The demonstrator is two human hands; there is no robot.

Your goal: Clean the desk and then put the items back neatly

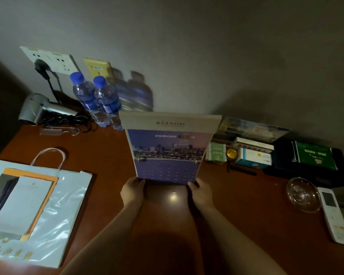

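Both forearms come in from the bottom edge. Left hand and right hand each pinch a bottom corner of the calendar, fingers curled round its lower edge. It is held tilted up, top edge toward the wall, in the middle of the desk; whether its lower edge touches the wood, I can't tell.

Progress, as a judgement: looks like the put-back phase, not finished.
- Beyond the left hand, 2 water bottles stand touching each other at the wall, hair dryer with its cord lying just beside them.
- Left of the left hand, paper bag lies flat with papers on top.
- Right of the right hand, small boxes and a dark tray with a green booklet are grouped near the wall; glass ashtray and remote sit nearer the person.

Bare wood under the hands shows a light reflection, no visible mess, no cloth in view. Left to do: set the calendar down, probably tidy the bag.
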